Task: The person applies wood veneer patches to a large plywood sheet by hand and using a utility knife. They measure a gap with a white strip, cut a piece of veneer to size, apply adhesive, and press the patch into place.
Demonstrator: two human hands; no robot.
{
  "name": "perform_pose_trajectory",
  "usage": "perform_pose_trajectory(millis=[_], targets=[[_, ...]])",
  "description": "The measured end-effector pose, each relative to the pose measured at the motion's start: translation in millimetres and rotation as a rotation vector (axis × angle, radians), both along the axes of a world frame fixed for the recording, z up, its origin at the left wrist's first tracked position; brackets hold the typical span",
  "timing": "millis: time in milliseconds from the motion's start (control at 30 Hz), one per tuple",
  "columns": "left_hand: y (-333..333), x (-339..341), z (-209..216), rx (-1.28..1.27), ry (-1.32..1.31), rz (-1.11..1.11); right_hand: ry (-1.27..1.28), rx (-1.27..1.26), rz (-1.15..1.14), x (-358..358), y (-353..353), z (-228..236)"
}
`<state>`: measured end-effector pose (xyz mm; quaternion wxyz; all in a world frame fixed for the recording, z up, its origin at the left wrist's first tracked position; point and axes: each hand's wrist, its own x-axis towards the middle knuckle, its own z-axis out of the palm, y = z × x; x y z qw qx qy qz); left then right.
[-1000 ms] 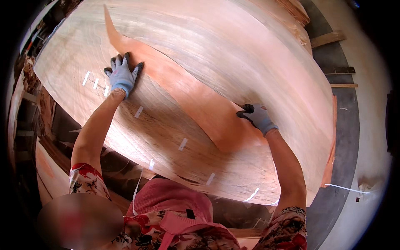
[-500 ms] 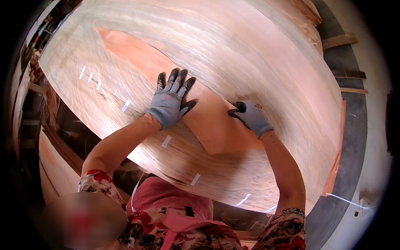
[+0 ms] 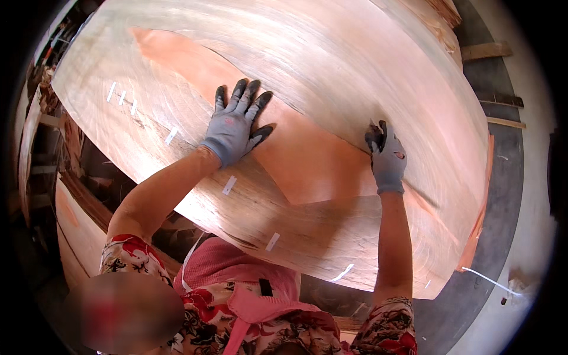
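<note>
A large pale wood veneer sheet (image 3: 331, 71) spreads out in front of me, with a long, pointed orange veneer area (image 3: 313, 157) running diagonally across it. Whether that orange area lies on top or shows through from below, I cannot tell. My left hand (image 3: 229, 130), in a grey glove with black fingertips, presses flat on it with the fingers spread. My right hand (image 3: 387, 154), gloved alike, is closed near the orange area's right end, by its upper edge. Its fingers pinch something dark with a small pointed tip, too small to name.
Several short white tape strips (image 3: 229, 185) are stuck along the sheet's near side. More veneer (image 3: 74, 228) lies at the lower left. Wooden battens (image 3: 500, 99) stick out at the right, above a grey floor strip (image 3: 503, 195). A white cord (image 3: 491, 281) trails at the lower right.
My right hand has moved right along the orange area's upper edge and turned more upright. My left hand stays spread on the veneer. The whole view has shifted slightly.
</note>
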<state>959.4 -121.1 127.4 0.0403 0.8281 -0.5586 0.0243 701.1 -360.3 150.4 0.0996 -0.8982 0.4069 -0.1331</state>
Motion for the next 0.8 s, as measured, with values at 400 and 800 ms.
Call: perform_pose_trajectory(millis=[400, 800], targets=[[4.2, 5.0, -4.4, -0.047, 0.029, 0.002, 0.045, 0.331, -0.112, 2.9, 45.8, -1.3], [2.0, 1.9, -6.8, -0.076, 0.028, 0.037, -0.023, -0.046, 0.238, -23.3, 132.0, 40.5]])
